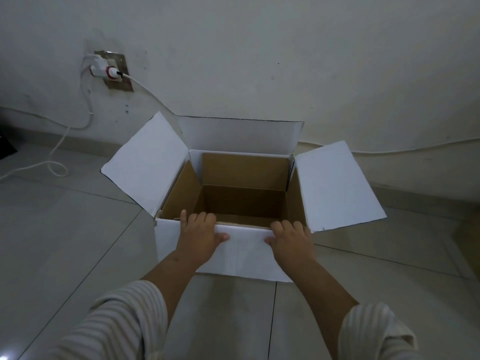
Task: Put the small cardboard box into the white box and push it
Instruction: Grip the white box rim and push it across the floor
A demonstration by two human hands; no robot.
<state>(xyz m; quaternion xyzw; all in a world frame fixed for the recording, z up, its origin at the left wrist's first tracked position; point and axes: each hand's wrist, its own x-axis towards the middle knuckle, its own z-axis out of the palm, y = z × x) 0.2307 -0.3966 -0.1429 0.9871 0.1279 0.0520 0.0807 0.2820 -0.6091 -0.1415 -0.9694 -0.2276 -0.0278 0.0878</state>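
The white box (241,255) stands open on the tiled floor against the wall. Its left, right and far flaps are spread out, and its inside is brown cardboard. My left hand (198,237) and my right hand (291,241) both grip the near rim. The fingers hook over the edge into the box and the thumbs press on the white front face. The lower inside of the box is dark, and I cannot tell whether the small cardboard box lies there. A dim brown shape (467,242) sits at the right edge of view; it may be cardboard.
A wall socket (114,71) with white plugs is on the wall at upper left. Its white cables (55,149) trail down across the floor to the left. Another cable runs along the wall base at right. A dark object shows at the far left edge.
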